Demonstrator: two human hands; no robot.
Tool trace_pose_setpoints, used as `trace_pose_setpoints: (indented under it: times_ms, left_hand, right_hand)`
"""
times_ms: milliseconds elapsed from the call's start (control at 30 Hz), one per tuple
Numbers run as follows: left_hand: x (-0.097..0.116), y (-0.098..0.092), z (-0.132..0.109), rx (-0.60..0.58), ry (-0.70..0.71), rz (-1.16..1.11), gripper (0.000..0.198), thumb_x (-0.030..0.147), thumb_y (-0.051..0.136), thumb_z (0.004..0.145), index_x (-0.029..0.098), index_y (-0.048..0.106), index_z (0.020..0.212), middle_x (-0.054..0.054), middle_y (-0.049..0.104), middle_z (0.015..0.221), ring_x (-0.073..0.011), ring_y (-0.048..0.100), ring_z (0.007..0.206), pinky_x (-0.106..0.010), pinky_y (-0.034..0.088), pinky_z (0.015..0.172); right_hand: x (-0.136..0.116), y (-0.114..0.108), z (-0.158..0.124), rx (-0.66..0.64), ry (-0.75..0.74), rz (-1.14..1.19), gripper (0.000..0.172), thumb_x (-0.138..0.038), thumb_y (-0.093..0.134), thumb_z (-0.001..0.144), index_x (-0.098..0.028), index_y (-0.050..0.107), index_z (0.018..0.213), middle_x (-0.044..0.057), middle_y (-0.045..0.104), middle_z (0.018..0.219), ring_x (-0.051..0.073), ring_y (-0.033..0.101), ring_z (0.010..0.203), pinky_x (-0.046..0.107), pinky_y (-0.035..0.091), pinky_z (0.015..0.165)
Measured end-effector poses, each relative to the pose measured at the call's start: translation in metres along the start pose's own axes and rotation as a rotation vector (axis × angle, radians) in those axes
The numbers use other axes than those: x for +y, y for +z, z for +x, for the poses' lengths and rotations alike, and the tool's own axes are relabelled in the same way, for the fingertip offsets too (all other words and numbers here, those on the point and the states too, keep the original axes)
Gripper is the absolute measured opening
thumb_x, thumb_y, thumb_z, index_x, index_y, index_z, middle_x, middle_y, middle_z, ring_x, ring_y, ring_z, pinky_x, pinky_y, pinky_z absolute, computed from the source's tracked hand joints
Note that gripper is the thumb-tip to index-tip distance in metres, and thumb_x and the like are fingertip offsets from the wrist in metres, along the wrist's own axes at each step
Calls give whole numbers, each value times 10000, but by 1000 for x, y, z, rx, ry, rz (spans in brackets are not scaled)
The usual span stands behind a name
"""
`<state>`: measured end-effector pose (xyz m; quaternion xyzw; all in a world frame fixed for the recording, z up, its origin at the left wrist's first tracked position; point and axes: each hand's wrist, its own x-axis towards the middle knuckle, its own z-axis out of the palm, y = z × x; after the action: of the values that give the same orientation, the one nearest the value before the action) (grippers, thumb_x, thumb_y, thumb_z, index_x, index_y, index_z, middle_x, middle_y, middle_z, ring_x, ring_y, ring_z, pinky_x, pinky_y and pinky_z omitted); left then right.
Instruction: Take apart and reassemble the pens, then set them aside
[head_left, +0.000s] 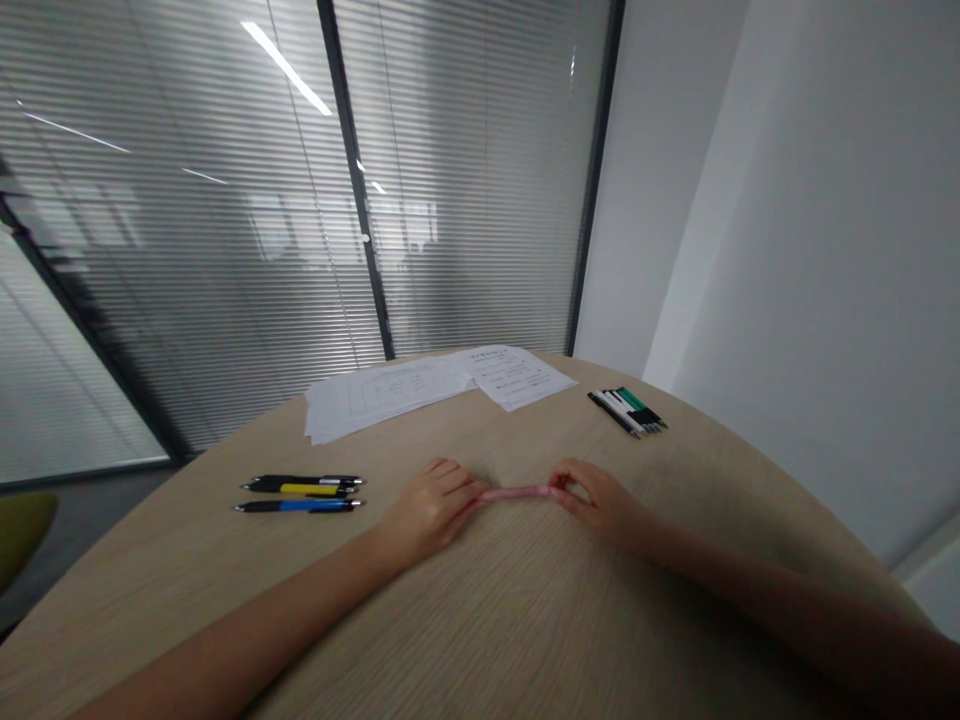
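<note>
Between my two hands, low over the middle of the table, stretches a slim pink pen-shaped stick (pixel 516 493). Its near-left end is pinched in my left hand (pixel 442 500), whose fingers are closed and hide that tip. The other end sits between thumb and forefinger of my right hand (pixel 596 500), also closed. The stick lies almost level, running left to right. It is too blurred to make out a clip or a point.
Left of my hands, a black pen (pixel 300 481), a yellow-and-black pen (pixel 307 490) and a blue-and-black pen (pixel 300 506) lie side by side. Several black, white and green pens (pixel 626 411) are grouped at right. Printed papers (pixel 397 390) cover the table's (pixel 517 620) far edge.
</note>
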<state>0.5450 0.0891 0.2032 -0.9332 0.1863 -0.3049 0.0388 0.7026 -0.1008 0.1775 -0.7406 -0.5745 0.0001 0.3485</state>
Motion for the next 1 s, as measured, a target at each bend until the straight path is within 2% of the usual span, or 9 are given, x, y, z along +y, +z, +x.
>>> trace_pose_setpoints:
  times_ms: [200,467,533,700,800,867,1000]
  left_hand:
    - [-1,1,0,4,15,16,215,183,373,857,123,579,877,-37,539,654,-135,461,624,-263,371,616]
    - [-2,2,0,25,46,75,198,181,387,857,124,576,874,-28,538,634,-132,458,610,-261,376,604]
    - [-1,0,1,26,80,116,200,174,382,859,119,574,865,-32,543,635,-137,460,608,-268,378,599]
    - [15,-10,8,-39,327,200,248,89,311,868,104,556,904,-38,578,681,-150,498,671,-315,394,707]
    - [32,-16,13,-1,322,224,260,74,294,870,103,550,908,-37,584,687,-147,505,682,-320,388,754]
    - [41,-18,15,29,313,221,258,73,295,870,103,551,889,-28,577,669,-141,502,659,-320,384,761]
    - [51,-16,18,43,249,181,201,110,346,864,119,546,882,-10,568,652,-133,496,638,-324,382,766]
  right_hand:
    - [-2,0,1,-38,48,13,89,-203,435,798,-182,521,792,32,585,775,147,524,737,279,394,680]
    - [-3,0,0,-67,91,-29,104,-195,411,795,-170,507,763,40,570,735,151,513,690,272,386,631]
    - [-1,0,0,-63,60,-38,113,-207,413,793,-170,513,755,39,573,728,152,516,685,274,389,628]
    - [-11,-4,-3,8,-98,-134,185,-295,463,785,-175,548,897,59,615,847,180,539,793,319,380,729]
    - [-27,-6,-8,-47,-233,-182,257,-370,483,784,-174,561,931,63,627,858,184,541,806,313,371,749]
    - [-37,-5,-12,-91,-291,-203,248,-373,467,797,-175,574,901,54,630,816,174,545,775,297,373,722]
    - [-45,-4,-15,-160,-305,-280,200,-321,452,814,-184,597,819,39,630,717,164,547,685,280,369,646]
